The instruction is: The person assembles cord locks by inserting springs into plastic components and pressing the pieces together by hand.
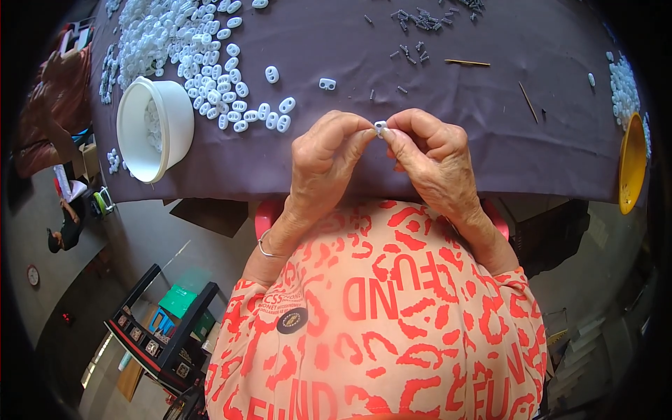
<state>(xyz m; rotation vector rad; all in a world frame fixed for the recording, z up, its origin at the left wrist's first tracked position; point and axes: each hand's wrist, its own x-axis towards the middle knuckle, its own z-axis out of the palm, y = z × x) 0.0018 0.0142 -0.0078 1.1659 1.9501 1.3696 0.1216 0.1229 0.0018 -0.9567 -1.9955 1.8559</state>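
Note:
My left hand (324, 152) and my right hand (437, 155) meet over the near part of the table, thumbs and fingertips pinched together. Between them is a small white plastic cord lock (380, 125), gripped from both sides and partly hidden by the fingertips. Just beyond my left hand lies a single white two-hole cord lock piece (327, 84). Two small dark springs, one of them this spring (372, 94), rest on the cloth past my fingers. More dark metal springs (423, 19) are scattered at the far side.
A large heap of white cord lock pieces (164, 38) spreads over the far left, beside a white tub (175, 126). Two thin sticks, including a wooden one (467, 63), lie at the right. A yellow bowl (631, 164) sits at the right edge near another white pile (623, 91). Another person (56, 112) is at the left.

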